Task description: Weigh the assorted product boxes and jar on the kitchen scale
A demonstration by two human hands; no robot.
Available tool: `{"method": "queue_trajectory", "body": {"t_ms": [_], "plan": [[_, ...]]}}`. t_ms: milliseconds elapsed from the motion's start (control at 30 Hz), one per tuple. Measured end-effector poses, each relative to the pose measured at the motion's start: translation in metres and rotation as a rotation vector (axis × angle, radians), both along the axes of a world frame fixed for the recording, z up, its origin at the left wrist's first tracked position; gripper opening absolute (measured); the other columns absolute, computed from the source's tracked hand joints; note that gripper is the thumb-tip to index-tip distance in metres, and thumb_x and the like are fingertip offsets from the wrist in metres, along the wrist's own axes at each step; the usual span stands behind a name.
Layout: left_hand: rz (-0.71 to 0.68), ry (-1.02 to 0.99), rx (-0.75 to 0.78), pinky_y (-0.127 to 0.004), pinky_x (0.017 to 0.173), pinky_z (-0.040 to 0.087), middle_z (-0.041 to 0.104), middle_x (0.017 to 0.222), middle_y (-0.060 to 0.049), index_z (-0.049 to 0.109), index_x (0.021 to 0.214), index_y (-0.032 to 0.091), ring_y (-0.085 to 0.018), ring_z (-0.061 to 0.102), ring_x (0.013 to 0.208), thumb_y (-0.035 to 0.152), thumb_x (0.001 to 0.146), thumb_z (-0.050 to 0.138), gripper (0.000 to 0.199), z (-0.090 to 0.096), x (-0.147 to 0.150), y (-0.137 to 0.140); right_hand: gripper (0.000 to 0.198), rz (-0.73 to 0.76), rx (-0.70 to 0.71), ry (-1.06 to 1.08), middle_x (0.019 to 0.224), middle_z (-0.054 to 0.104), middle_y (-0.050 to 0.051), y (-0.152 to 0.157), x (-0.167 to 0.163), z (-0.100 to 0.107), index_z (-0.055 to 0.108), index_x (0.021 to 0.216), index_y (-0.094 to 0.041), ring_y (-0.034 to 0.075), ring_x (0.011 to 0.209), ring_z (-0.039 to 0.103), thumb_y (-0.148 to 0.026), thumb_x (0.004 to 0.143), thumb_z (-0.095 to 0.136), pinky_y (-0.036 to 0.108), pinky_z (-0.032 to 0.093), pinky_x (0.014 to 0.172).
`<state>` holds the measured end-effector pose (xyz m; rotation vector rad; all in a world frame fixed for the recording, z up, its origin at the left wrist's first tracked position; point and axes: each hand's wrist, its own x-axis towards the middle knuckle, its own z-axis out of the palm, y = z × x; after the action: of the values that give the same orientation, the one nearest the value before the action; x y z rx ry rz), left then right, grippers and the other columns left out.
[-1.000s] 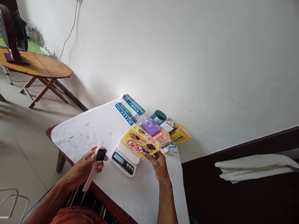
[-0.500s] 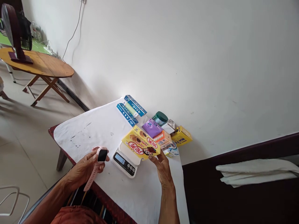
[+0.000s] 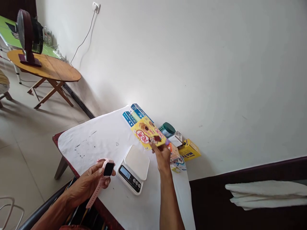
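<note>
My left hand (image 3: 92, 179) is closed on a pink smartwatch (image 3: 108, 169) with a dark screen, its strap hanging down over the table's front edge. My right hand (image 3: 163, 156) grips the lower right end of a yellow snack box (image 3: 147, 133) with red lettering, holding it above the table. Below and left of the box stands a white digital kitchen scale (image 3: 137, 163), its plate bare and its display lit with digits. Partly behind the box lie blue-and-white boxes (image 3: 130, 119). A green-lidded jar (image 3: 167, 128) and an orange box (image 3: 174, 152) sit to its right.
On the white-covered table (image 3: 96, 143), a yellow box (image 3: 189, 150), a white carton (image 3: 177, 139) and a small white-and-blue pack (image 3: 178, 165) stand near the wall. A fan (image 3: 28, 38) rests on a round wooden table (image 3: 52, 68) at the left. A white cloth (image 3: 266, 193) hangs at right.
My right hand has moved the yellow box up and away from over the scale, towards the blue boxes. The scale's display reading has changed. My left hand still holds the smartwatch.
</note>
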<state>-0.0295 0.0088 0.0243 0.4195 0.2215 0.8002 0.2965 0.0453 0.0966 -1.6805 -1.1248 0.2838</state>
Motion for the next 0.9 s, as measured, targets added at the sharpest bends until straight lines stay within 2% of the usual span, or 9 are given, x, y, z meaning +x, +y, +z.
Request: {"method": "queue_trajectory", "body": {"t_ms": [100,233,333,433,567,667,800,900], "plan": [[-0.001,0.0,0.0,-0.024,0.066,0.041,0.069,0.099,-0.008,0.081,0.111,0.02,-0.011,0.054,0.07,0.043,0.082,0.087,0.038,-0.001,0.001,0.0,0.062,-0.05,-0.008,-0.069,0.093,0.077,0.008,0.075,-0.003,0.008,0.073,0.106,-0.016,0.021,0.068,0.066,-0.067,0.071,0.077,0.033,0.052,0.065],[-0.004,-0.004,-0.009,-0.024,0.065,0.039,0.067,0.098,-0.008,0.082,0.111,0.019,-0.01,0.051,0.069,0.047,0.081,0.087,0.041,-0.004,0.004,0.001,0.048,-0.118,-0.05,-0.142,0.086,0.077,0.009,0.154,-0.006,0.004,0.071,0.094,-0.018,0.026,0.076,0.07,-0.06,0.071,0.077,0.034,0.052,0.072],[-0.019,-0.008,-0.028,-0.025,0.065,0.037,0.067,0.099,-0.008,0.082,0.112,0.02,-0.01,0.051,0.068,0.049,0.08,0.087,0.043,-0.006,0.005,0.002,0.036,-0.163,-0.074,-0.194,0.085,0.076,0.009,0.184,-0.006,-0.003,0.069,0.091,-0.019,0.029,0.089,0.07,-0.049,0.072,0.077,0.035,0.052,0.079],[-0.037,-0.014,-0.06,-0.025,0.065,0.036,0.068,0.1,-0.008,0.082,0.113,0.021,-0.01,0.05,0.068,0.049,0.08,0.086,0.044,-0.007,0.006,0.003,0.033,-0.21,-0.086,-0.229,0.092,0.075,0.012,0.195,-0.002,-0.008,0.067,0.093,-0.017,0.03,0.097,0.068,-0.043,0.074,0.076,0.036,0.051,0.083],[-0.048,0.001,-0.088,-0.025,0.066,0.036,0.068,0.1,-0.008,0.082,0.114,0.023,-0.01,0.049,0.068,0.049,0.079,0.087,0.044,-0.008,0.005,0.002,0.037,-0.274,-0.075,-0.272,0.107,0.072,0.017,0.194,0.005,-0.01,0.063,0.101,-0.016,0.033,0.107,0.064,-0.037,0.074,0.075,0.041,0.048,0.094],[-0.03,0.057,-0.074,-0.025,0.066,0.038,0.069,0.102,-0.008,0.082,0.113,0.024,-0.011,0.049,0.069,0.049,0.079,0.088,0.043,-0.009,0.002,0.001,0.041,-0.282,-0.051,-0.307,0.111,0.07,0.017,0.178,0.008,-0.009,0.062,0.105,-0.016,0.032,0.108,0.062,-0.039,0.074,0.075,0.042,0.047,0.098],[-0.027,0.099,-0.052,-0.025,0.065,0.041,0.07,0.103,-0.007,0.082,0.112,0.024,-0.012,0.052,0.07,0.049,0.077,0.089,0.043,-0.012,-0.002,0.001,0.042,-0.236,0.0,-0.368,0.115,0.068,0.013,0.121,0.011,-0.01,0.062,0.111,-0.018,0.026,0.098,0.063,-0.044,0.079,0.072,0.039,0.048,0.096],[-0.023,0.087,-0.043,-0.025,0.065,0.043,0.072,0.105,-0.007,0.081,0.115,0.026,-0.013,0.053,0.07,0.046,0.079,0.088,0.042,-0.014,-0.004,0.002,0.051,-0.285,0.066,-0.427,0.13,0.063,0.017,0.057,0.022,-0.014,0.059,0.125,-0.018,0.031,0.115,0.059,-0.047,0.085,0.068,0.045,0.043,0.106]]}}
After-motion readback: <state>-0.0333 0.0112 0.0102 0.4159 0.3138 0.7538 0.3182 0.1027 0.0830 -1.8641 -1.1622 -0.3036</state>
